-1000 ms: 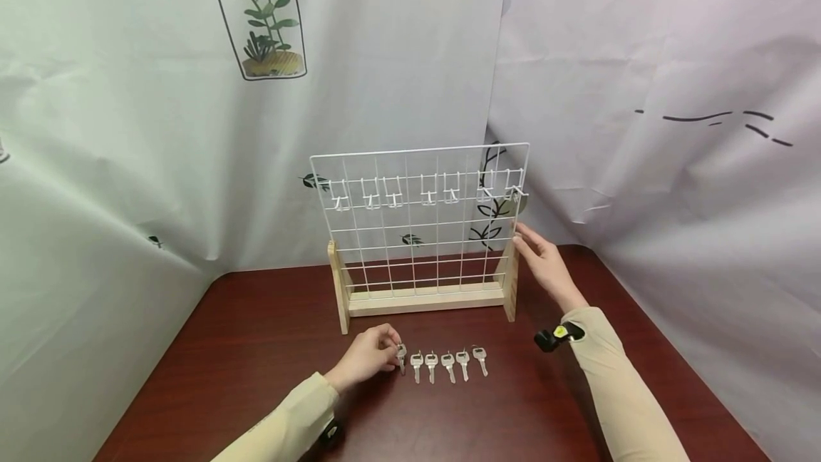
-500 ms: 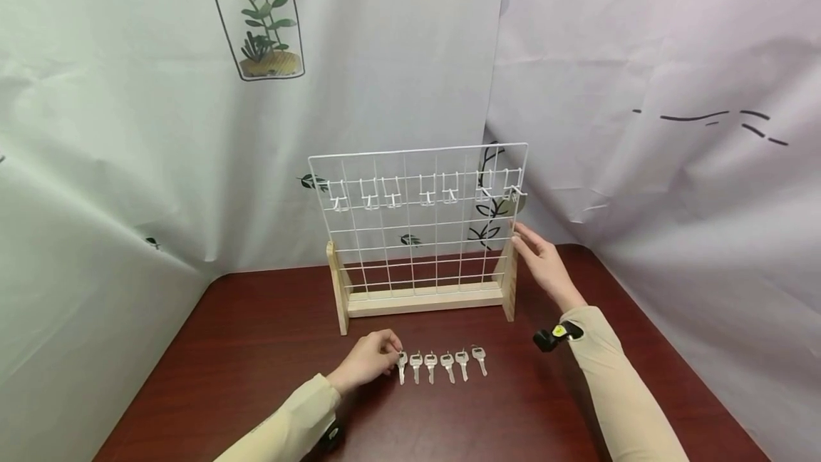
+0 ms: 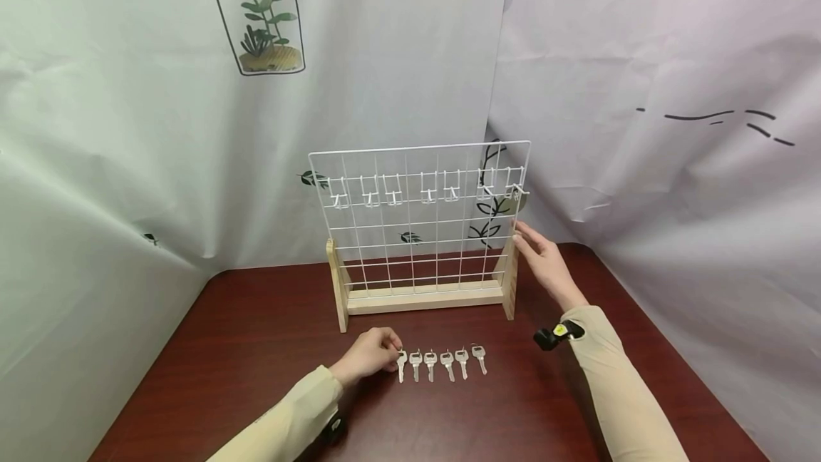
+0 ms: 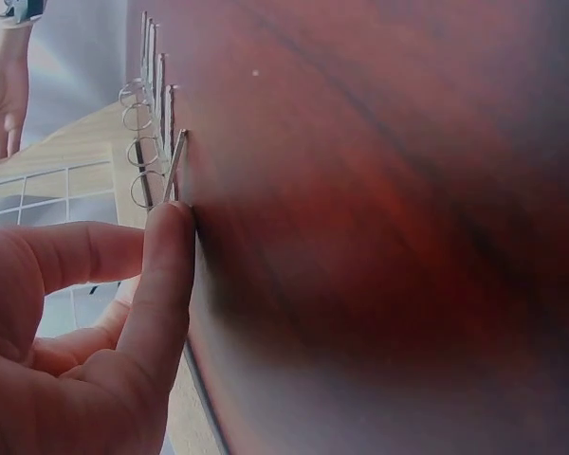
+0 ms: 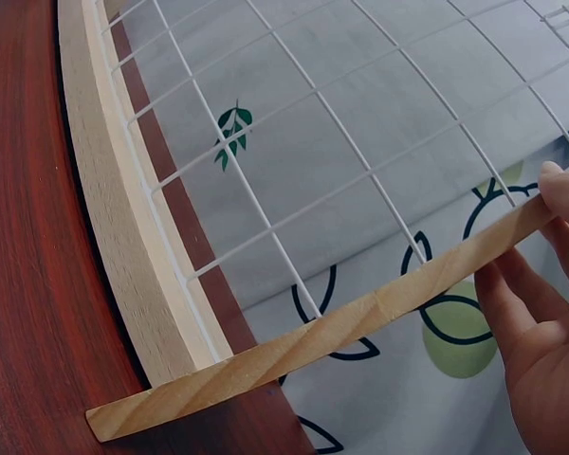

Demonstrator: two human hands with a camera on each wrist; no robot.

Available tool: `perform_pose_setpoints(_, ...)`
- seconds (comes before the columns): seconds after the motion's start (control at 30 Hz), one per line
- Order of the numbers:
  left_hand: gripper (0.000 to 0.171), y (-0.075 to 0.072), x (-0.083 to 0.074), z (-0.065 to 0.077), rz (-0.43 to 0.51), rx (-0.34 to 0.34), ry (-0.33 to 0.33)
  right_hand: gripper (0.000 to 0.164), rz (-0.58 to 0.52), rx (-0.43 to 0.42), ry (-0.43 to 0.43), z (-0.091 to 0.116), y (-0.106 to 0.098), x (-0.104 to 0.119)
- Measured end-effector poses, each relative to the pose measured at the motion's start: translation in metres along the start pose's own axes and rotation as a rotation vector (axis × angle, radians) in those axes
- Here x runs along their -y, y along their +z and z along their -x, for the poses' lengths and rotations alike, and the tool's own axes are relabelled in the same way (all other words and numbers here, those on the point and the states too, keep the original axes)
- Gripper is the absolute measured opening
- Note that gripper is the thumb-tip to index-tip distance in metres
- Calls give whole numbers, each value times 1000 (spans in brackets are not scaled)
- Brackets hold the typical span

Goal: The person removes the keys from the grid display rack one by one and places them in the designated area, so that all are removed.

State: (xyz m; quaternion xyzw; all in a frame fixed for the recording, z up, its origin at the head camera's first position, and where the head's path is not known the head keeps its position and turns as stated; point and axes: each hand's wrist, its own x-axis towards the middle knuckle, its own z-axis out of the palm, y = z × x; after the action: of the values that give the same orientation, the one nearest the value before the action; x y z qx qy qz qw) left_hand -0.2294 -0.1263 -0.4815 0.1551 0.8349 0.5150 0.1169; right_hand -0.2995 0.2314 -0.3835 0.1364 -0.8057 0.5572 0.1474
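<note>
My left hand point(image 3: 370, 353) is at the left end of a row of several silver keys, its thumb and fingertips pinching the ring end of the leftmost key point(image 3: 401, 371). In the left wrist view this key point(image 4: 177, 159) leans out from the fingertips, whose grip hides its ring end. The other keys, such as the rightmost key point(image 3: 479, 360), lie side by side on the table with small rings at their tops. My right hand point(image 3: 544, 262) grips the right wooden upright point(image 5: 360, 318) of a rack, thumb on its front edge and fingers behind.
The rack has a white wire grid and a pale wooden base bar point(image 3: 423, 301), and stands behind the keys. Several white hooks, including a middle hook point(image 3: 428, 196), line its upper part. A printed white curtain point(image 3: 398, 91) encloses the dark red table point(image 3: 256, 348) behind and at both sides.
The leftmost key has come down and slightly toward the viewer, into line with the row, still at my left fingertips. My right hand stays on the upright.
</note>
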Motion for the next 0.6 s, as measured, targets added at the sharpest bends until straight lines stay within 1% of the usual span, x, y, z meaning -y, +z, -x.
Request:
perform_pose_setpoints(0.3, 8, 1, -1, -4, -1, 1, -52, 47, 9, 7, 9, 0, 0, 1)
perform_pose_setpoints(0.47, 8, 1, 0, -5, 39, 10, -71, 48, -4, 9, 11, 0, -1, 0)
perform_pose_setpoints(0.6, 8, 0, -1, -4, 73, 16, -91, 47, 6, 6, 12, 1, -1, 2)
